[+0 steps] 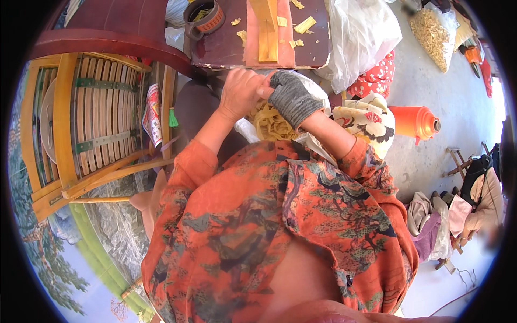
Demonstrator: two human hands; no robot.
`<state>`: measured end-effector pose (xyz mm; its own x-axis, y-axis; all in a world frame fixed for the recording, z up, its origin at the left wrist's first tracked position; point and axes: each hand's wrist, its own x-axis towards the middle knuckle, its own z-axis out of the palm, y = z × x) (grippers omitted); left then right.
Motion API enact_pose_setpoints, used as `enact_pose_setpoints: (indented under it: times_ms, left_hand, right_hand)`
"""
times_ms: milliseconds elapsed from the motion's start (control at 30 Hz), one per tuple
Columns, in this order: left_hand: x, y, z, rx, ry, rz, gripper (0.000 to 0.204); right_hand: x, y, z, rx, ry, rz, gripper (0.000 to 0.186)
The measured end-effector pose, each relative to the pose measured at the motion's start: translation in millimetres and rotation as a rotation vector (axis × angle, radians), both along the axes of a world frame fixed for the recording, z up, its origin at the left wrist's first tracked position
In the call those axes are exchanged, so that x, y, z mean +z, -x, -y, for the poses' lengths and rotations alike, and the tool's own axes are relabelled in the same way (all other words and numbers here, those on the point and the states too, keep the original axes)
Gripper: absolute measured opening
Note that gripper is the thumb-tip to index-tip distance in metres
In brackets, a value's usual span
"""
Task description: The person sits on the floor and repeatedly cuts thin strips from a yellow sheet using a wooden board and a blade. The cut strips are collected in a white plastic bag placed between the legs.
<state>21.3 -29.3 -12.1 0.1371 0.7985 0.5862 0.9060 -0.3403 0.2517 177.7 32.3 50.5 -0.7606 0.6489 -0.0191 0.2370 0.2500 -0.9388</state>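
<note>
Both hands meet in front of my chest, just short of the table's near edge. My left hand [239,92] is bare, its fingers curled closed with the knuckles up. Against it presses my right hand [291,97], in a grey knitted fingerless glove, the thumb side touching the left fingers. Whatever lies between them is hidden. Below the hands, a white bag [246,130] in my lap holds a heap of pale yellow strips [273,123]. Beyond them, a yellow wooden piece [267,37] stands on a pink strip [253,51] laid across the dark red table [215,54].
Yellow scraps [305,25] and a brown pot [207,20] lie on the table. To the left is a slatted wooden chair [67,118]. White plastic [361,37], a floral cloth [371,116] and an orange thermos [414,123] are on the right. Farther off sits a filled clear bag [433,35].
</note>
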Motion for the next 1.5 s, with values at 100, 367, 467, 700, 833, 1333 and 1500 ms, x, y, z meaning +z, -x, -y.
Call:
enact_pose_setpoints:
  times_ms: [100,367,467,700,833,1333,1500]
  left_hand:
    - [-13.6,18.6,-6.6,-0.036,-0.035,0.002,0.016]
    - [5.5,19.1,-30.1,0.029,0.534,1.307,0.013]
    - [12.0,22.3,-34.8,-0.086,0.587,1.52,0.016]
    - [13.2,30.5,-58.5,0.114,0.475,1.099,0.023]
    - [14.3,36.3,-69.4,0.178,0.534,1.171,0.022]
    - [18.5,24.1,-24.8,-0.048,0.573,1.9,0.026]
    - [14.2,1.3,-28.6,-0.106,0.409,2.057,0.025]
  right_hand:
    - [-4.7,5.6,3.8,-0.01,-0.184,0.04,0.022]
    - [-30.6,16.7,-56.5,-0.232,-0.189,-0.016,0.029]
    - [-42.2,15.8,-80.6,-0.255,-0.178,0.091,0.033]
    - [-45.0,25.4,-100.3,-0.225,-0.558,0.18,0.035]
    - [-37.0,35.2,-106.7,-0.292,-0.352,0.144,0.031]
    - [-112.2,18.0,-92.4,-0.097,-0.289,0.157,0.032]
    - [-62.9,21.1,-39.1,-0.251,0.976,-0.211,0.01]
